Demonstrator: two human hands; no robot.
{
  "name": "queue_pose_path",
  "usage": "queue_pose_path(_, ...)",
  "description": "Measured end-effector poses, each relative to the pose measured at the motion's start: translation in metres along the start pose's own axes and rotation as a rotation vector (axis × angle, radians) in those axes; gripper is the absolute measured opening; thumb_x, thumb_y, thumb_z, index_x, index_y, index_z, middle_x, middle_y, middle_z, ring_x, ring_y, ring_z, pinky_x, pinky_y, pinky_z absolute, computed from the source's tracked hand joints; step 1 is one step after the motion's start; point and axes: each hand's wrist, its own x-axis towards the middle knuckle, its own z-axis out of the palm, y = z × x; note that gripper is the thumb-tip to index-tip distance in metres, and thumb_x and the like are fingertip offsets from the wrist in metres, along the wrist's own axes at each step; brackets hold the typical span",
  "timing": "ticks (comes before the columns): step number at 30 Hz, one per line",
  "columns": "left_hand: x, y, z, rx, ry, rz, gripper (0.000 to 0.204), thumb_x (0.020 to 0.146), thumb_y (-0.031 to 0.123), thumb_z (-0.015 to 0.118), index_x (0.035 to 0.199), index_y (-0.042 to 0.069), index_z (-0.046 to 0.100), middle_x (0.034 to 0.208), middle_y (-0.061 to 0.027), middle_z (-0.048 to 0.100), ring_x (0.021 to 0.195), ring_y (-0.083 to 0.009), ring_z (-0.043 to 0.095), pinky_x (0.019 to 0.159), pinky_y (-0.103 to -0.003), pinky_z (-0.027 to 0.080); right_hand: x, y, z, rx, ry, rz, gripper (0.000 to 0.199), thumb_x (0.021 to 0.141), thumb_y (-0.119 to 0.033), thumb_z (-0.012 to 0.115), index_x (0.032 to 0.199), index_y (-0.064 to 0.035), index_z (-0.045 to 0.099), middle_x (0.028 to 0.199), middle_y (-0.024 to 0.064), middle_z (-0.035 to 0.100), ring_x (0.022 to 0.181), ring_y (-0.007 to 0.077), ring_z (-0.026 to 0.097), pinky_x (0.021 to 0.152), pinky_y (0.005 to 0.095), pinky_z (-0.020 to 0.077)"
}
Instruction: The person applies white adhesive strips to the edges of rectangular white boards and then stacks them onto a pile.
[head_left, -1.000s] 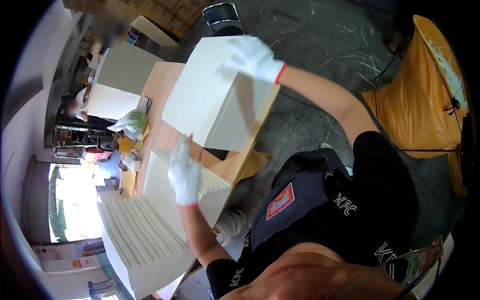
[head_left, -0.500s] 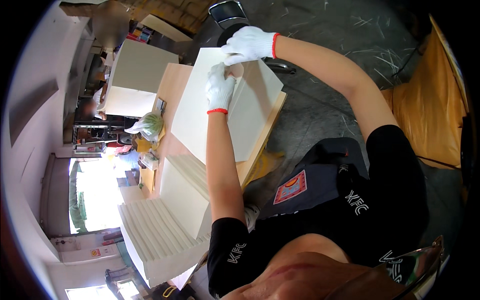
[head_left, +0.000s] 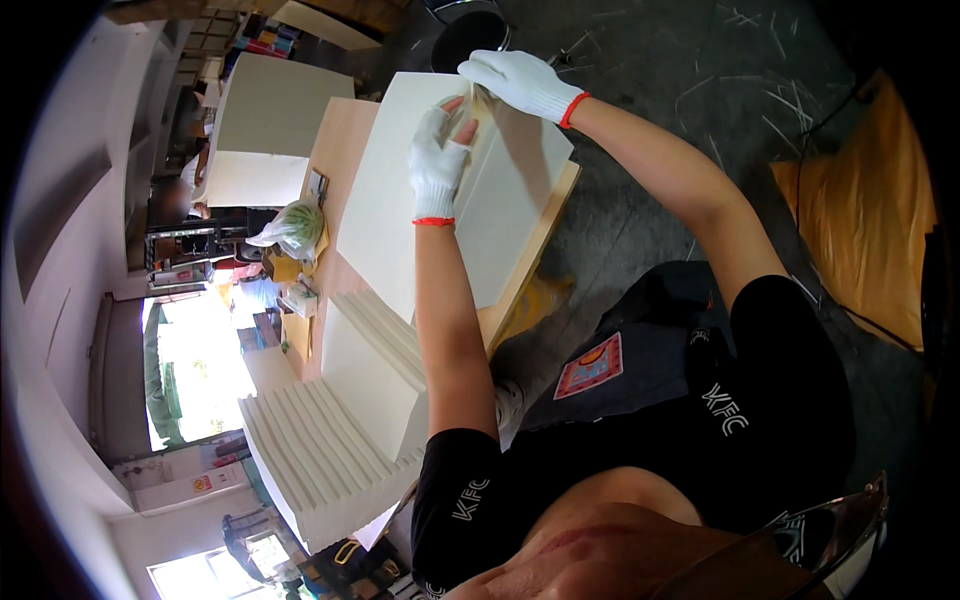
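A large cream-white flat cardboard sheet [head_left: 400, 210] lies on the light wooden worktable [head_left: 335, 140], its far right part folded up into a standing flap. Both hands meet at the far edge of that sheet. The left hand [head_left: 437, 165], in a white knit glove with a red cuff, is raised with fingers curled and pinches something thin and pale at the flap's top; the right hand [head_left: 520, 82], gloved the same, curves over it from beyond, fingers bent onto the same spot. What exactly they pinch cannot be told. Nearer than the sheet, 2 stacks of fanned white folded cartons [head_left: 330, 440] rest. Left of the sheet sits a green-filled plastic bag [head_left: 295, 228].
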Motion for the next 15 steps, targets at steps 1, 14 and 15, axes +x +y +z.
queue_pose_path(1,0.002,-0.007,0.0,0.037,0.002,0.002,0.036,0.09,0.012,0.069,0.125,0.004,0.066,0.122,-0.0124,0.067,0.112,-0.0236,0.063,0.097,-0.033,0.047,0.0,-0.001,0.002,0.008,-0.007,-0.007,0.046,0.1,-0.05,0.038,0.098,-0.0098,0.06,0.09,0.014,0.065,0.091,0.038,0.062,0.08,0.0461,0.0463)
queue_pose_path(14,0.0,0.006,0.004,0.226,0.082,0.045,0.04,0.089,0.01,0.07,0.128,0.011,0.065,0.115,-0.0134,0.069,0.096,-0.0198,0.066,0.09,-0.03,0.049,0.0,-0.003,0.005,-0.071,0.021,-0.023,0.045,0.102,-0.051,0.041,0.095,-0.0108,0.059,0.081,0.0142,0.062,0.081,0.035,0.063,0.072,0.0446,0.0457)
queue_pose_path(15,0.0,0.006,0.005,0.186,0.058,-0.021,0.04,0.089,0.009,0.071,0.128,0.011,0.065,0.111,-0.0119,0.069,0.089,-0.0177,0.064,0.085,-0.029,0.049,0.0,-0.001,0.006,-0.072,0.04,-0.039,0.045,0.102,-0.051,0.041,0.095,-0.0108,0.059,0.081,0.0142,0.062,0.081,0.0349,0.063,0.072,0.0445,0.0459)
